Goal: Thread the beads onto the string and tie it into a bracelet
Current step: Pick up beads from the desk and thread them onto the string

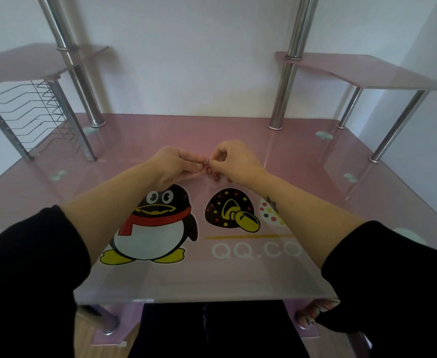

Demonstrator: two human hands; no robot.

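Note:
Both hands meet above the middle of the pink glass desk (302,177). My left hand (176,164) has its fingers curled, its fingertips pinching at a small reddish bead (205,162). My right hand (234,161) pinches at the same spot from the right, fingertips almost touching the left ones. Several small reddish beads (215,174) lie loose on the glass just below the fingertips. The string is too thin to make out.
A penguin print (158,223) and a mushroom print (227,210) cover the desk's near half. Chrome posts (282,99) rise at the back, carrying side shelves (367,71). A wire rack (31,117) stands at the left.

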